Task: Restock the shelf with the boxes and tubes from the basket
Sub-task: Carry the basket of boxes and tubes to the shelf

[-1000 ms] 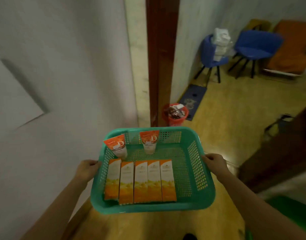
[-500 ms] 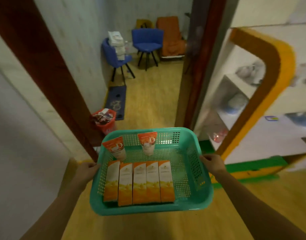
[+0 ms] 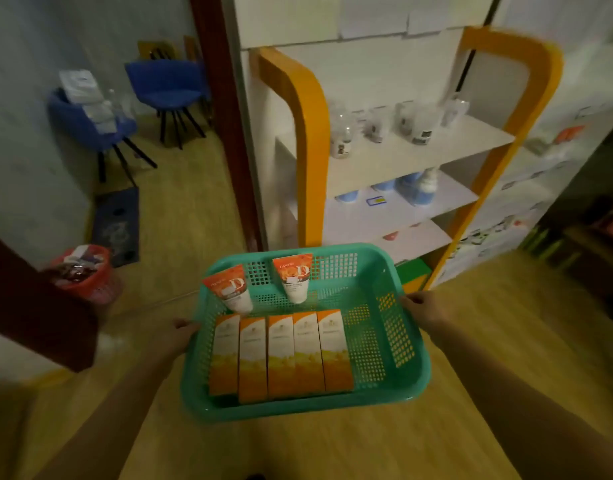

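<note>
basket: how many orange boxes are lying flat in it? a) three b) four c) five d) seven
c: five orange boxes lie side by side along the near part of the teal basket, with two tubes propped against its far wall.

The teal basket [image 3: 384, 344] carries five orange-and-white boxes [image 3: 280, 355] lying side by side on its floor near the front wall, with two orange-topped tubes [image 3: 296, 278] leaning against the back wall.
</note>
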The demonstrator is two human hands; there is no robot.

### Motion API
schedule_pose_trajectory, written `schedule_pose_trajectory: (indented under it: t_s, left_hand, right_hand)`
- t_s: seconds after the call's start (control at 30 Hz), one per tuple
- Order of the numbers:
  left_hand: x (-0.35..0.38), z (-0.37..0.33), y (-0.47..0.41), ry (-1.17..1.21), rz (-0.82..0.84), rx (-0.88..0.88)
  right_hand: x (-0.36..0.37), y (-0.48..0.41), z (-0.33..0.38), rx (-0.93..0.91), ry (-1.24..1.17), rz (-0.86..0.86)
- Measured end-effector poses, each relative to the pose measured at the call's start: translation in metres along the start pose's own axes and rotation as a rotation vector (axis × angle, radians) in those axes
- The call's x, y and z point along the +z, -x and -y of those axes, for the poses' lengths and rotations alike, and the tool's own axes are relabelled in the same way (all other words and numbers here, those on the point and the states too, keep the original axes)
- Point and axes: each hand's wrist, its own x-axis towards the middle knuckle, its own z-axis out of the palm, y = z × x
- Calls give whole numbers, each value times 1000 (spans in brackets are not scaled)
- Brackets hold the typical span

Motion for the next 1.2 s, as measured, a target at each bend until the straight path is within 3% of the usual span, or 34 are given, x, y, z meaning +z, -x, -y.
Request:
schedule_pose_trajectory:
  t_s: [0.27,0.87,1.2]
  left_hand:
    - [106,-66,20,-58,75,98]
    - [285,-200,14,-28,132,157]
    - [409,-264,36,-8,91,99]
  right_hand:
    - [-95,-45,-60,107,-44,-77]
    - [-243,-184,-91,131,-73,-145]
    - [-346,-278,-143,136,-95,-22]
